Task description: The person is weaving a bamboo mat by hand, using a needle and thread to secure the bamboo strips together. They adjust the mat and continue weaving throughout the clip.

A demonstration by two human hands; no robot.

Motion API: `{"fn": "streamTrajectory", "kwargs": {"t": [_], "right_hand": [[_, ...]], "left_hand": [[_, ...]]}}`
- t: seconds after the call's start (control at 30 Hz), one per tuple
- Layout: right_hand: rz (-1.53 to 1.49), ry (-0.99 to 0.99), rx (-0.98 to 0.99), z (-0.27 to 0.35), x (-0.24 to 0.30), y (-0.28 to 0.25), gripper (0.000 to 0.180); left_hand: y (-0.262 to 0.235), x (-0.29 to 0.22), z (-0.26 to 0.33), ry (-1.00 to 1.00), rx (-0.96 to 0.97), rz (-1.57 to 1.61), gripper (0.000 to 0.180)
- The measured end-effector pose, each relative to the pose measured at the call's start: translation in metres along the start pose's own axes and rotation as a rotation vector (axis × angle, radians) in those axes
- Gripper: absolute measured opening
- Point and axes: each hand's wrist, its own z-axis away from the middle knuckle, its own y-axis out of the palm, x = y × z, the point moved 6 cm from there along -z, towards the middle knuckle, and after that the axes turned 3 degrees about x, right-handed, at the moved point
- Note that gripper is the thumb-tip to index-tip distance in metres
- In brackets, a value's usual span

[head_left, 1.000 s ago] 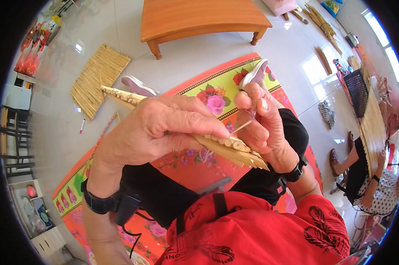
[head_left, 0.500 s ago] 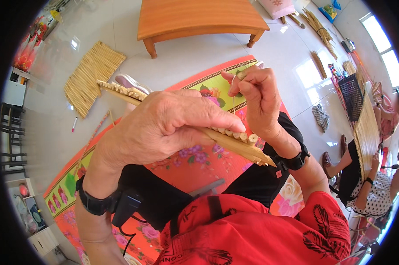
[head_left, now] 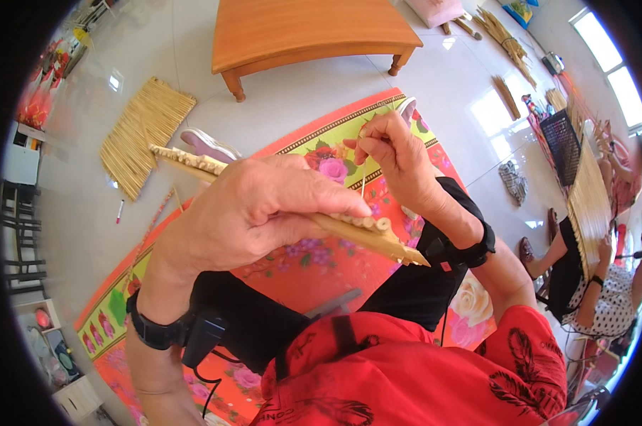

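Observation:
My left hand (head_left: 239, 206) is closed round a narrow mat of straw-coloured stalks (head_left: 395, 248), held edge-on above my lap. Its round cut stalk ends form a row along the upper side, partly covered by my fingers. A thin white thread (head_left: 364, 182) rises from this row, near my left fingertips. Pinched fingers of my right hand (head_left: 399, 160) hold the thread above the mat, to the right. Whether a needle is also in the pinch is too small to make out.
A flowered red mat (head_left: 299, 273) lies under me. Ahead stands a low wooden table (head_left: 314, 32). On the tiled floor are another stalk mat (head_left: 147, 135) and a marker pen (head_left: 120, 211). At right, another person (head_left: 590, 298) holds a long stalk mat (head_left: 589, 206).
Both hands and the held mat have shifted slightly left. The thread between the mat and my right hand shows more clearly now. The whole view has also moved a little.

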Motion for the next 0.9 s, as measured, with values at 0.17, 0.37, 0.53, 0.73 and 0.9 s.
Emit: {"fn": "streamTrajectory", "kwargs": {"t": [0.17,0.37,0.53,0.73,0.9], "right_hand": [[-0.931,0.173,-0.161,-0.005,-0.005,-0.010,0.016],[-1.166,0.181,-0.140,-0.005,0.010,-0.005,0.018],[-1.188,0.088,-0.034,-0.006,0.023,-0.004,0.016],[-1.156,0.382,-0.285,-0.008,-0.013,0.008,0.017],[-0.756,0.284,0.318,0.017,0.044,0.047,0.020]], "left_hand": [[0.005,-0.012,0.025,-0.040,0.024,-0.031,0.042],[0.023,-0.030,0.062,-0.040,-0.019,-0.120,0.029],[0.038,-0.041,0.091,-0.054,-0.154,-0.206,0.023],[0.049,-0.045,0.109,-0.124,-0.180,-0.203,0.021],[0.051,-0.046,0.107,-0.148,-0.229,-0.169,0.018]]}}
